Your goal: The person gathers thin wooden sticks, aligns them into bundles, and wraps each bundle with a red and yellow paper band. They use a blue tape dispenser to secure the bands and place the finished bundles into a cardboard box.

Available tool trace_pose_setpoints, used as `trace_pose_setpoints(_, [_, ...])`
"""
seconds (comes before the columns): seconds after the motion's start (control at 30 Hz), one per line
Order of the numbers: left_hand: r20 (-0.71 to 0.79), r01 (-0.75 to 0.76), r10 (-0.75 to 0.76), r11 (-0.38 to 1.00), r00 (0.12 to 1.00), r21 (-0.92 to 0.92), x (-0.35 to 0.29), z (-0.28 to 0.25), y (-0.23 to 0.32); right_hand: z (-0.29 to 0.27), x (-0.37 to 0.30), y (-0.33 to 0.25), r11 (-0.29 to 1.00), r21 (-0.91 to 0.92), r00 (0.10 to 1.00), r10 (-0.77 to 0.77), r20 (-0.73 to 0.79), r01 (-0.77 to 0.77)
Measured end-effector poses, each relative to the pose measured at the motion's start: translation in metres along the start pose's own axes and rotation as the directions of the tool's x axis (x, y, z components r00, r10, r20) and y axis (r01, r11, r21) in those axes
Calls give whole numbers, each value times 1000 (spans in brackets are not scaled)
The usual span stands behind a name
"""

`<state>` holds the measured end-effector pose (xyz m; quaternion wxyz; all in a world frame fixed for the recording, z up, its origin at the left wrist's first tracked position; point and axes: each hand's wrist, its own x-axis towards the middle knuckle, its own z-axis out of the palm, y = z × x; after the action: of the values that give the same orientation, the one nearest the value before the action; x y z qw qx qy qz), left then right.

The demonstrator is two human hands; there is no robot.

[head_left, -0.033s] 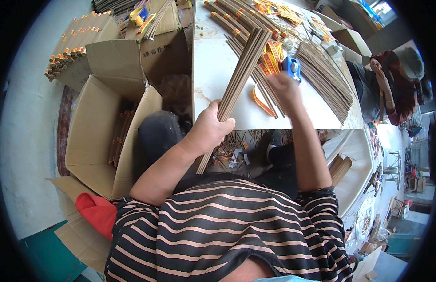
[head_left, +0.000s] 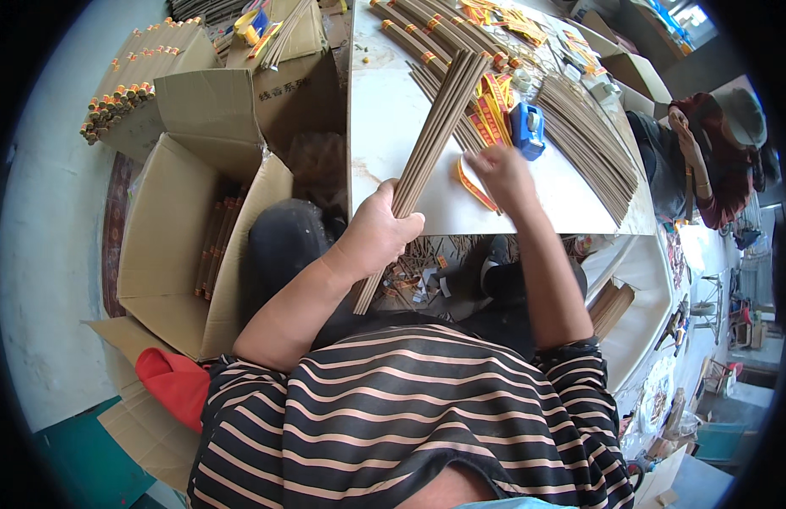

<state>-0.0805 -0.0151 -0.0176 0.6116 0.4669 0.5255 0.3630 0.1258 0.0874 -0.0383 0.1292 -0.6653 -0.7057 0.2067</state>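
Note:
My left hand (head_left: 380, 222) is closed round a bundle of thin brown incense sticks (head_left: 437, 127), held aslant over the table's near edge with its top leaning away to the right. My right hand (head_left: 505, 178) is above the table to the right of the bundle, slightly blurred, its fingers pinched together. Whatever may be between those fingertips is too small to make out. Just beyond it stands a blue tape dispenser (head_left: 527, 131), beside a heap of red and yellow paper labels (head_left: 492, 110). One curled label (head_left: 473, 185) lies close to the right hand, near the edge.
Loose incense sticks (head_left: 588, 144) spread over the white table (head_left: 384, 127); banded bundles (head_left: 427, 38) lie at its far side. An open cardboard box (head_left: 168, 229) with bundles inside stands at left, below stacked bundles (head_left: 143, 72). Another person (head_left: 698, 153) sits at right.
My right hand has moved a little left and nearer to me, away from the tape dispenser, which now shows more fully. The left hand and its bundle stay in place.

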Motion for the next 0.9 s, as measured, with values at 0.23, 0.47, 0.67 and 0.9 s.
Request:
trace_pose_setpoints(0.23, [41, 31, -28, 996, 999, -81, 1, -4, 2, 50, 6, 1, 975, -205, 972, -131, -194, 91])
trace_pose_setpoints(0.47, [55, 11, -9, 1000, 998, -28, -1, -8, 3, -27, -73, -53, 619, 784, 990, -133, 38, 53])
trace_pose_setpoints(0.67, [89, -89, 81, 992, 993, 93, -8, 6, 11, -35, -94, -68, 653, 757, 961, -213, 179, 4])
trace_pose_setpoints(0.9, [102, -177, 160, 967, 982, 184, -13, 13, 2, -42, -104, -77, 737, 675, 970, -130, 205, -44])
